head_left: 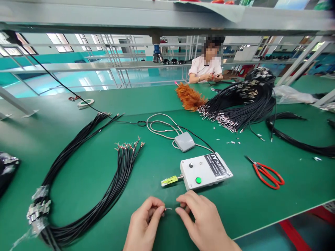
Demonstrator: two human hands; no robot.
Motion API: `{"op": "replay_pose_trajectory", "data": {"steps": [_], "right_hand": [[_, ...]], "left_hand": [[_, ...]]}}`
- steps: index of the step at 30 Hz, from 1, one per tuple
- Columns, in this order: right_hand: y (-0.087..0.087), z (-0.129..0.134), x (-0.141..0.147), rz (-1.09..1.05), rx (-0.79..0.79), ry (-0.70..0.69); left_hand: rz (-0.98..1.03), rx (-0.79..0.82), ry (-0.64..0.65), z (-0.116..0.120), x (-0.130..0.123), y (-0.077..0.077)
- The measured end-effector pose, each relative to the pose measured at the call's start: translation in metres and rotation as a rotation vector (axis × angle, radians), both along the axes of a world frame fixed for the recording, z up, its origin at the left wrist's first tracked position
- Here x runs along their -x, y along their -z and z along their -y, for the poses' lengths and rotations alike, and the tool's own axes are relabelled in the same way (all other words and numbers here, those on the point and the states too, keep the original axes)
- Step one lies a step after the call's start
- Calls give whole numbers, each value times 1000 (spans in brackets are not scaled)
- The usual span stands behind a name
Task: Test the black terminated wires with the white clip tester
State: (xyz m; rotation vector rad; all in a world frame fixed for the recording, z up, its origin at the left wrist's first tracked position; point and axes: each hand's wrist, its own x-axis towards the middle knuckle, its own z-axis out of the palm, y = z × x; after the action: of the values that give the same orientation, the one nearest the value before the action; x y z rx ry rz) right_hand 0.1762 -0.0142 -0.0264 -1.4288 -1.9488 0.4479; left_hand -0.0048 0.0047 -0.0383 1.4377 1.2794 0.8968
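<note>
Between the thumb and forefinger of my left hand (148, 219) a thin wire is pinched; its pale tip (169, 208) pokes out to the right, with a reddish bit at the fingers. Whatever else of it there is lies hidden in the hand. My right hand (197, 216) is just right of that tip, fingers curled, thumb and forefinger apart with nothing between them. Beyond both hands lies a white control box (195, 171) with a green button, and a yellow-green clip (169, 181) sticks out from its left side. A bundle of black cables (120, 177) with stripped ends curves to the left.
A grey foot pedal (184, 141) with a coiled cord lies behind the box. Red-handled scissors (267, 174) are at right. Farther back are a large cable pile (238, 101), an orange feather duster (190, 97) and a tape roll (86, 103). A co-worker (206, 66) sits across the table.
</note>
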Motion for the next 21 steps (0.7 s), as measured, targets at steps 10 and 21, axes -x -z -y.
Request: {"op": "replay_pose_trajectory", "data": {"steps": [10, 21], "right_hand": [[-14, -25, 7, 443, -320, -280], [-24, -75, -2, 643, -234, -140]], "left_hand": [[-184, -265, 170, -7, 5, -6], [33, 25, -44, -39, 12, -21]]}}
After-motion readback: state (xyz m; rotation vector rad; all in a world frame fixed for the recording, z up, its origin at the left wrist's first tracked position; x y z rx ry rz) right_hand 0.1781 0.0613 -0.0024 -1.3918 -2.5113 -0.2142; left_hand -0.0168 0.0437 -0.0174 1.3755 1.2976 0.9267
